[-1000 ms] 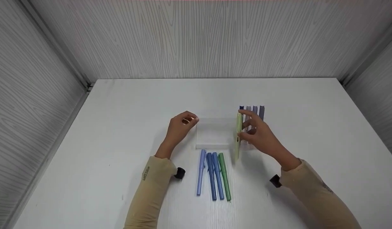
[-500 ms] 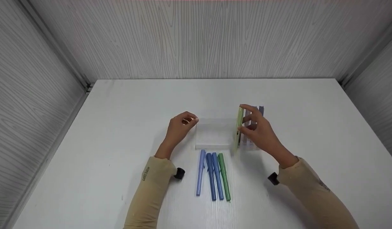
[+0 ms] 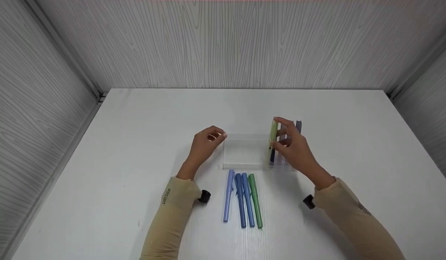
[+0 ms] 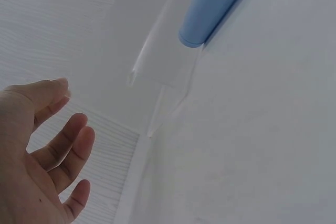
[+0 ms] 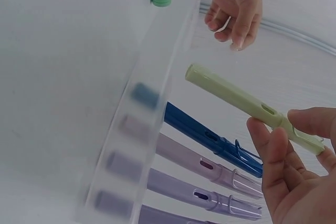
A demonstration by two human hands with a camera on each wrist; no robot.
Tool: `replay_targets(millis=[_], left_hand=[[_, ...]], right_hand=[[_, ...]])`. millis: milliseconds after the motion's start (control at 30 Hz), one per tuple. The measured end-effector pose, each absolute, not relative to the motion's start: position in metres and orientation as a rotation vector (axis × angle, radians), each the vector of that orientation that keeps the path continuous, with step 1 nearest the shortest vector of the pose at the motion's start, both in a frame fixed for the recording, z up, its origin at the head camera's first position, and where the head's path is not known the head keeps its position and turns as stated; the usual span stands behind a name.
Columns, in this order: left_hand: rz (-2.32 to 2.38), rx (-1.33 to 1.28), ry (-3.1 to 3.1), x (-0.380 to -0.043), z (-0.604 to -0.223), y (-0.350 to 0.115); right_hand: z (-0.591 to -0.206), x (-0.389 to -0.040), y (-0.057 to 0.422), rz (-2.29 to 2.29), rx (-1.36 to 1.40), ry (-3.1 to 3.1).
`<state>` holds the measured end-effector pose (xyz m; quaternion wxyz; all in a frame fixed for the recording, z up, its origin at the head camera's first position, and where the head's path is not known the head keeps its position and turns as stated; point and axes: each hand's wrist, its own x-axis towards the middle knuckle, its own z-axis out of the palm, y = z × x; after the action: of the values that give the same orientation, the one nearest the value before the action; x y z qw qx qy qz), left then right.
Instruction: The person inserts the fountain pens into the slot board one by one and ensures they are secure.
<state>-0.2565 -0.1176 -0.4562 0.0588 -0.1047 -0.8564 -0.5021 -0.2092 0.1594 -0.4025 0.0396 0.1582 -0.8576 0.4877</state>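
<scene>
Pale-green pen [image 5: 247,103] moved back; four pens [image 3: 240,200] lie before the case [image 3: 244,166].

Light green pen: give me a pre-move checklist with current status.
1. Right hand grips light green pen: ok.
2. Light green pen apart from dark blue pen in the clear tray: ok, right wrist view shows a gap.
3. Room left of dark blue pen, head view: ok.
4. Loose pens outside clear tray: ok, in front.
5. Left hand touching clear tray: cannot tell.
</scene>
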Motion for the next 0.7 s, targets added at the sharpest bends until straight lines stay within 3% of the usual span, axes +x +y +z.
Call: replay_targets(millis=[700], left_hand=[[-1.538,-0.315,-2.603,-0.256,-0.456,-0.118]], right_hand=[[-0.415,-0.212,0.151,1.325,0.509,-2.591]])
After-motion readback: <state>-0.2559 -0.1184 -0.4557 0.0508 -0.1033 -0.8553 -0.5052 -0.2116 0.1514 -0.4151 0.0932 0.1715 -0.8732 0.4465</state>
